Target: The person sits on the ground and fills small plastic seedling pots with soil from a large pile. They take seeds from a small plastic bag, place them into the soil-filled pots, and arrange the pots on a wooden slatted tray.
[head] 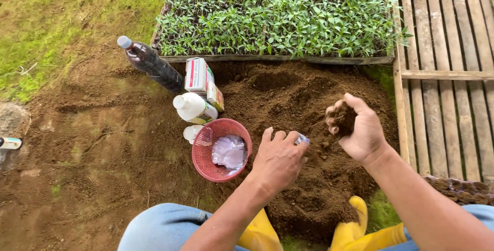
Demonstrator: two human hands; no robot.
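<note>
Grass, mossy green, far left w/ bare brown ground below it. Small white object at left edge, partly cut off, kind not clear. Dark bottle w/ pale cap, lying tilted on the dirt, base toward the boxes. White-and-red boxes, two, just beside bottle. White plastic bottle lying under them, touching red basket's far side; a second small white container near the rim. Red basket, round mesh, holds crumpled clear plastic bags. Seedling tray, wood-edged, packed w/ green seedlings, along the top. Soil heap, loose dark brown, centre, between tray and the person's knees. Left hand, palm down, fingers curled, pinching a small clear bag just beside the basket (bag mostly hidden). Right hand, cupped and closed round a clump of soil, raised over the heap, near left hand, not touching. Yellow boots at bottom, blue trousers. Wooden slat rack far right.
</note>
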